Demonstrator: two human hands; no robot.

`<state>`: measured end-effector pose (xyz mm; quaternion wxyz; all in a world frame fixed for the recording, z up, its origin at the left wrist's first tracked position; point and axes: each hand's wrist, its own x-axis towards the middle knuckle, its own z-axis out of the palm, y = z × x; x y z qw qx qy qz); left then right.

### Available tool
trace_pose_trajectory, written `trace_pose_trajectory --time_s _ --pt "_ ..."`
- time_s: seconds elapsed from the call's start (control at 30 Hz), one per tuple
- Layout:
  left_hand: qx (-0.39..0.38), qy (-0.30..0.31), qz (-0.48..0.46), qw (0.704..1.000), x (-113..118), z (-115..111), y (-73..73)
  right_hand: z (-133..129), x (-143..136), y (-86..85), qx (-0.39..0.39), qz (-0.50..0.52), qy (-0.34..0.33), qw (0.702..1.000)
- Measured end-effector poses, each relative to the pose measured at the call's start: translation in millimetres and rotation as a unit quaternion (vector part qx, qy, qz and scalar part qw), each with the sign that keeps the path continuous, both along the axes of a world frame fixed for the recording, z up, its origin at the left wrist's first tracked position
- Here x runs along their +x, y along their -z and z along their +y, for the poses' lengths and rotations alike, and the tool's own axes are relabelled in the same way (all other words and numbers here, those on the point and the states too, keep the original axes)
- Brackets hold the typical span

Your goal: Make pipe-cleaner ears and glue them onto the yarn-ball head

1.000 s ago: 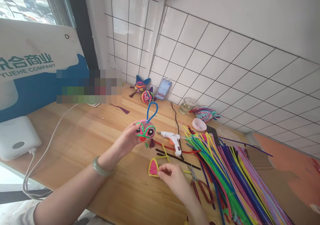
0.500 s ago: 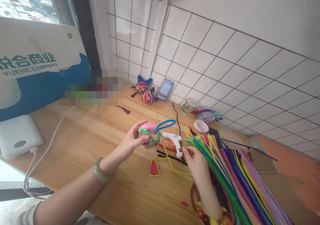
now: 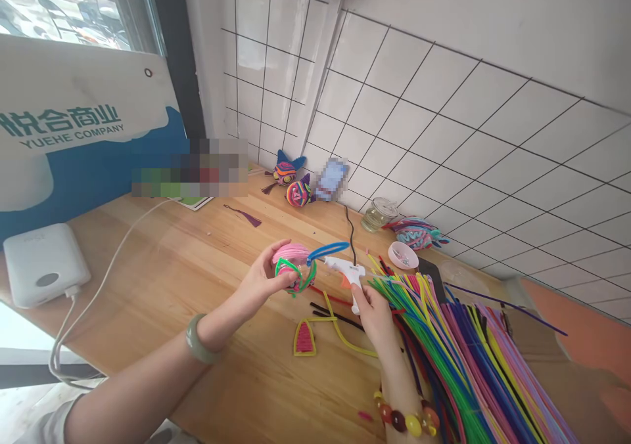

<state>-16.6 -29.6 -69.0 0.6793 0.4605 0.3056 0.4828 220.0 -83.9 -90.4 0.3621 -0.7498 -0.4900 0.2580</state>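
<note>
My left hand (image 3: pixel 269 274) is closed around a round ball (image 3: pixel 294 253) wrapped in pink and green pipe cleaners, at the middle of the view. A blue pipe-cleaner loop (image 3: pixel 329 251) sticks out from the ball's right side. Just right of the ball, my right hand (image 3: pixel 371 307) grips the handle of a white glue gun (image 3: pixel 344 269), its nozzle pointing left toward the ball and the loop. Below them on the table (image 3: pixel 236 372) lies a pink piece (image 3: pixel 305 339) edged in yellow, beside a loose yellow pipe cleaner.
Bundles of coloured pipe cleaners (image 3: pixel 473 358) cover the right side. Behind stand two finished striped balls (image 3: pixel 298 193), a phone (image 3: pixel 331 178), a glass jar (image 3: pixel 378 215) and a pink bowl (image 3: pixel 403 255). A white power bank (image 3: pixel 46 265) with a cable sits at left.
My right hand has moved left onto the glue gun's handle and closed on it. The blue loop looks flatter. The whole view has shifted slightly.
</note>
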Motion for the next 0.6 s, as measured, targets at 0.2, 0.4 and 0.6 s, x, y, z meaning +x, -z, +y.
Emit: trace_pose_trajectory --time_s 0.2,0.4,0.6 --pt "0.01 -0.05 -0.002 0.999 1 3 3.9 -11 -11 -19.4 0.161 0.183 0.062 0.968" --pt "0.018 -0.063 0.005 0.998 3 4 3.4 -27 -18 -35.4 0.225 0.272 0.057 0.934" --pt "0.02 -0.075 0.043 0.996 4 4 1.2 -42 -34 -40.9 0.204 0.138 -0.013 0.969"
